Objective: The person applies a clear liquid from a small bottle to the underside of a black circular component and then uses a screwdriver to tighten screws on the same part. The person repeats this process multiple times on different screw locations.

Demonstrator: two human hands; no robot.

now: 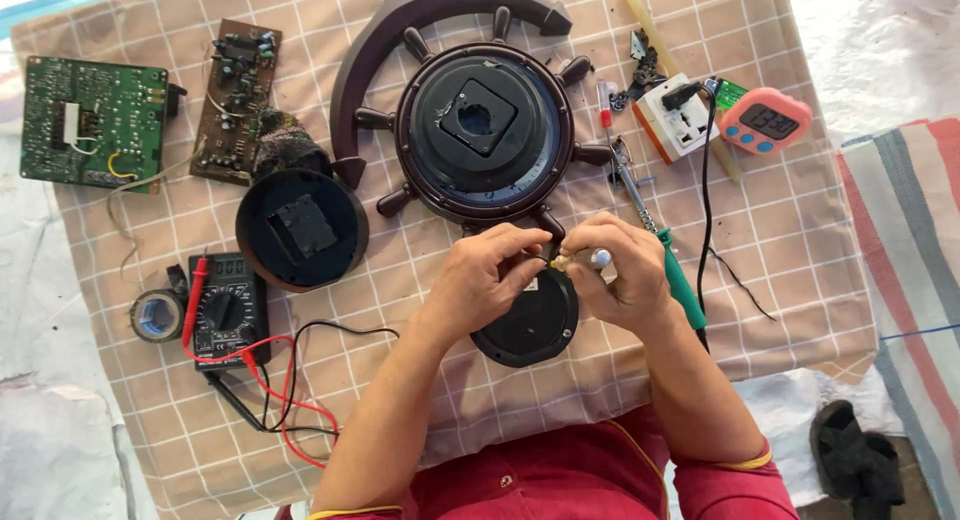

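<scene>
My left hand (487,278) and my right hand (618,275) meet over a small round black clock (530,330) lying face down on the checked cloth. The right hand is shut on a small screwdriver (585,261) with a pale handle, its tip pointing left toward the left fingertips. The left fingers pinch a small dark part at that tip; what it is cannot be made out. Just beyond my hands lies a large ship's-wheel clock (485,130), back side up, with its square black movement in the centre.
A second round black clock (300,230) lies at the left, next to a multimeter (228,310) with red and black leads and a tape roll (157,316). Two circuit boards (95,125) sit far left. A green-handled soldering iron (665,255), white socket adapter (675,115) and pink timer (765,120) are at the right.
</scene>
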